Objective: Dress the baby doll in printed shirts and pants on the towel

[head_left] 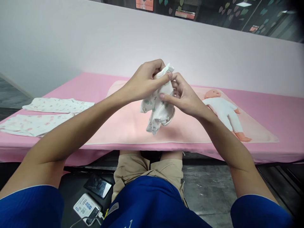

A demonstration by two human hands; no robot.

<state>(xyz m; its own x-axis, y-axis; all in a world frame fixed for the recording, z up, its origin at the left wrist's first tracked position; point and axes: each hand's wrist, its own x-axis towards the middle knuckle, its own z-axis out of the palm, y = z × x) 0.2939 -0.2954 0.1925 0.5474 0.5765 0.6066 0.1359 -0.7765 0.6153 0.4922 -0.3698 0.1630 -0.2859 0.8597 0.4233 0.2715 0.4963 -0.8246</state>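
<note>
A small white printed baby garment (pixel 158 106) hangs bunched up in the air over the peach mat, held between both my hands. My left hand (pixel 148 77) grips its upper end, thumb across the front and fingers behind. Closed on the garment's right side is my right hand (pixel 184 95), its thumb pressed on the cloth. Which kind of garment it is I cannot tell, as it is gathered up. To the right, a baby doll (pixel 220 109) in a white suit lies on its back on the mat.
The peach mat (pixel 114 126) lies on a pink-covered table (pixel 273 110) against a white wall. Two folded printed garments, one upper (pixel 59 105) and one lower (pixel 30 123), lie at the left. Below the table edge, a phone (pixel 98 186) and a power bank with cable (pixel 86 207) rest beside my leg.
</note>
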